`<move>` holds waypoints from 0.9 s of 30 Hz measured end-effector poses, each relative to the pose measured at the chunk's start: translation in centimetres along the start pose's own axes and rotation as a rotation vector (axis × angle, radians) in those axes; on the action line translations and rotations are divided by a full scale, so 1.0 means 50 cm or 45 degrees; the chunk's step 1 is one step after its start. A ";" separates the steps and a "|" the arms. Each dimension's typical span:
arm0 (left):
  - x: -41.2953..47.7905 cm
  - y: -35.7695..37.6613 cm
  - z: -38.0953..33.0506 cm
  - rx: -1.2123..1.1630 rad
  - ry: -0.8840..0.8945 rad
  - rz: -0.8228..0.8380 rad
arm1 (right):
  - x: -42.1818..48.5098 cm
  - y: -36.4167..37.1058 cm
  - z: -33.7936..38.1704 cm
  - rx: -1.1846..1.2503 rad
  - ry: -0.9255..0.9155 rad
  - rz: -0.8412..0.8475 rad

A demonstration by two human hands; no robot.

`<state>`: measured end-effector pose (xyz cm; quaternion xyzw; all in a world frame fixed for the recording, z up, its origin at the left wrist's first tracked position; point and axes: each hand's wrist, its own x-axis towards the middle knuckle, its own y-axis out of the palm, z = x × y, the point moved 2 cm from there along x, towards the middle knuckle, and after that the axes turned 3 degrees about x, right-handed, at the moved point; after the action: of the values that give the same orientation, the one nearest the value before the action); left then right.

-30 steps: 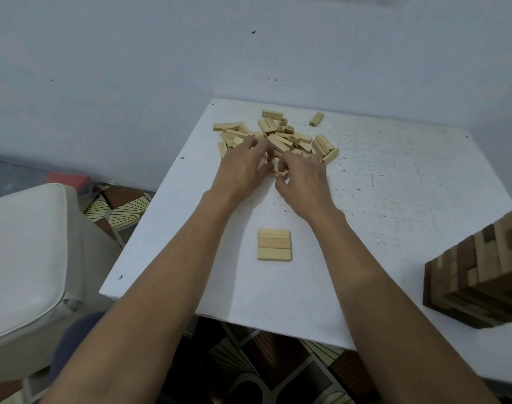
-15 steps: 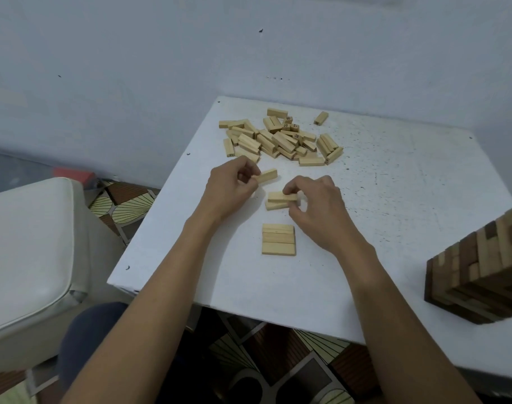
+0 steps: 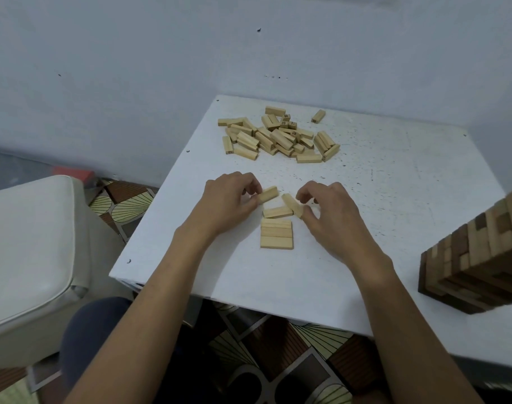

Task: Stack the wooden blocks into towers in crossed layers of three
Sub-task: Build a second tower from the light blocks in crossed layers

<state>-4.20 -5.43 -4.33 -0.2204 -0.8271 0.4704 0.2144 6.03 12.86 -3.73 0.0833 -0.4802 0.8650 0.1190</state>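
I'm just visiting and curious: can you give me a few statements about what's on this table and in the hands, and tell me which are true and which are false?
1. The left hand pinches a pale block. True.
2. The right hand is empty. False: it pinches a second block.
3. The flat layer near the hands has four blocks. False: three, side by side.
4. The loose pile lies beyond the hands, nearer the wall. True.
5. The tower at the right is all pale wood. False: dark and pale blocks mix.

left hand [image 3: 228, 199], right hand [image 3: 327, 211]: bare | forearms [image 3: 149, 301]: bare | knee [image 3: 88, 333]: dark blue trousers
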 end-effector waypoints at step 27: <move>0.047 0.047 -0.031 0.221 0.000 -0.089 | 0.050 0.030 0.002 -0.121 0.174 0.045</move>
<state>-4.85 -1.97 -5.33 -0.1721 -0.7905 0.5325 0.2488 3.20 12.33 -4.24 0.0097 -0.5129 0.8469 0.1400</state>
